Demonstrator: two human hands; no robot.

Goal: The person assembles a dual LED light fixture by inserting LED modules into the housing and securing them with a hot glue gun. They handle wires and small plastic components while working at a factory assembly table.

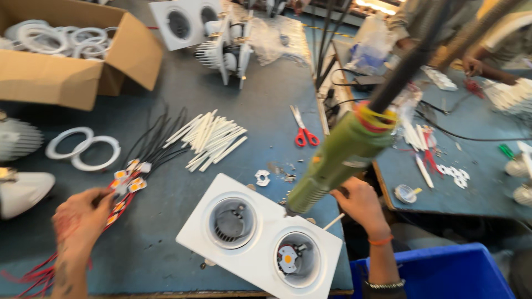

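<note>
My right hand [359,204] grips a green powered screwdriver [338,158] that hangs on a dark cable from above; its tip points down at a white twin-hole lamp housing [257,238] on the blue-grey table [166,232]. One hole holds a finned heat sink [231,221], the other a small LED chip [288,259]. My left hand [80,218] pinches a bundle of small LED modules with red and black wires [126,182] at the left of the housing.
White tubes [210,138] and red-handled scissors [302,133] lie mid-table. White rings [83,148] lie left, a cardboard box of rings [66,50] back left, more housings [183,22] behind. A blue bin [443,274] stands lower right. Another person's hand [471,65] works at the far right bench.
</note>
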